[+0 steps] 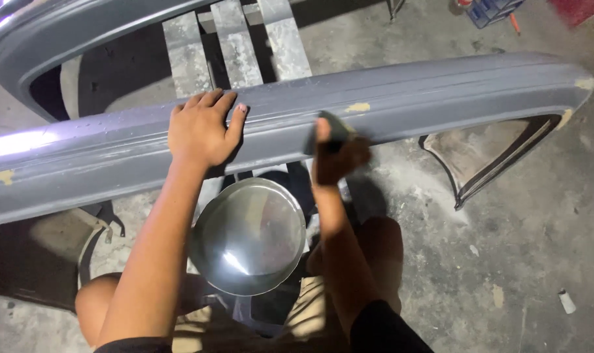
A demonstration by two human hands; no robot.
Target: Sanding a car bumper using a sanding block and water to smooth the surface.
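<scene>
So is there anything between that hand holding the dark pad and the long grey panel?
Nothing visible. The right hand presses the small dark sanding pad straight onto the long grey car body panel. The left hand lies flat on the panel beside it.

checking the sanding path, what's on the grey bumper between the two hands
In the head view, only bare grey panel surface lies between the left hand and the right hand, which holds a dark sanding pad; the nearest yellowish filler spot sits beyond it.

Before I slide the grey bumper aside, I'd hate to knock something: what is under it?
Under the grey bumper: weathered planks, a shiny metal bowl, concrete floor. Whatever supports it is hidden.
</scene>
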